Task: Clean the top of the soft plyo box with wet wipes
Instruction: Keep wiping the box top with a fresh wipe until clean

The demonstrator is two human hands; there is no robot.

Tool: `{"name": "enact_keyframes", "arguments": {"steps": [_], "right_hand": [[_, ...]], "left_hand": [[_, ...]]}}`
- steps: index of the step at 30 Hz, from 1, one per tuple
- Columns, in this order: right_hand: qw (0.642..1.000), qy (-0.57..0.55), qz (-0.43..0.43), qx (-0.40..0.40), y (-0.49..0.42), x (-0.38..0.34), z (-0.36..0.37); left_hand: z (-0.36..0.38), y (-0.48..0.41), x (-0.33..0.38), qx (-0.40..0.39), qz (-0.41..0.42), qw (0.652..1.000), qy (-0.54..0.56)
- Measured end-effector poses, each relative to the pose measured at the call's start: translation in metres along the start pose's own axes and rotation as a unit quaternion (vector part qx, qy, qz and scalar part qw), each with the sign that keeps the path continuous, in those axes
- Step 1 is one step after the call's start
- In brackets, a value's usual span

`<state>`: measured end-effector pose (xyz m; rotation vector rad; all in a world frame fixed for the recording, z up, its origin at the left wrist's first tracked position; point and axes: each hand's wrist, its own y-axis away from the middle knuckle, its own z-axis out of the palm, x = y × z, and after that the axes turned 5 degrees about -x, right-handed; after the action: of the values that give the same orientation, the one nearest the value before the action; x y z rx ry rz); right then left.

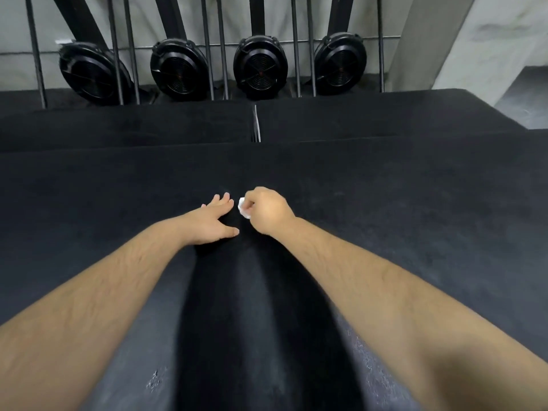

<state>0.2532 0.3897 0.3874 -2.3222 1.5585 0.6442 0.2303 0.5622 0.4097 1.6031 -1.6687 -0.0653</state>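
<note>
A person leans over the black soft plyo box [415, 203], both bare forearms stretched across its top. Toward the left of the box's middle, the left hand [215, 221] lies flat on the surface, fingers straight and spread, thumb angled out toward the other hand, holding nothing. Just to its right, the right hand [268, 212] is curled around a crumpled white wet wipe [242, 208], which shows at the fingertips and meets the box's top at about its middle. The two hands sit close together but apart.

Pale flecks [154, 381] mark the near part of the box's top on both sides of the dark shadow between the arms.

Beyond the box's far edge lie two more black padded blocks [118, 126], side by side, with a narrow gap [255, 123] between them. Behind those, four round black fan housings [175, 69] stand in a row, left to right, among thin upright metal bars [35, 54] against a grey wall [489, 40].
</note>
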Motion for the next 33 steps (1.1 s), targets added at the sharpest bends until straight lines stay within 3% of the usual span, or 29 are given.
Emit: {"name": "enact_keyframes", "arguments": {"steps": [7, 14, 20, 22, 24, 30, 33], "right_hand": [[0.997, -0.058, -0.045, 0.005, 0.059, 0.0, 0.033], [0.999, -0.01, 0.033, 0.022, 0.013, -0.011, 0.018], [0.998, 0.009, -0.061, -0.009, 0.072, -0.013, 0.019], [0.997, 0.073, -0.006, -0.025, 0.05, -0.003, 0.005], [0.995, 0.064, 0.069, -0.016, 0.034, 0.004, -0.003], [1.0, 0.008, -0.007, -0.005, 0.08, 0.003, 0.018], [0.998, 0.016, 0.066, 0.021, 0.07, 0.022, 0.004]], "left_hand": [[0.014, 0.018, -0.014, -0.015, 0.023, 1.0, 0.008], [0.011, 0.018, -0.019, -0.007, 0.043, 0.998, 0.037], [0.016, 0.018, -0.024, -0.001, 0.051, 0.997, 0.06], [0.016, 0.02, -0.022, -0.004, 0.039, 0.997, 0.062], [0.016, 0.025, -0.016, -0.008, 0.02, 0.998, 0.056], [0.036, 0.039, -0.002, -0.034, 0.002, 0.998, -0.05], [0.042, 0.042, 0.002, -0.026, -0.014, 0.999, -0.013]]}}
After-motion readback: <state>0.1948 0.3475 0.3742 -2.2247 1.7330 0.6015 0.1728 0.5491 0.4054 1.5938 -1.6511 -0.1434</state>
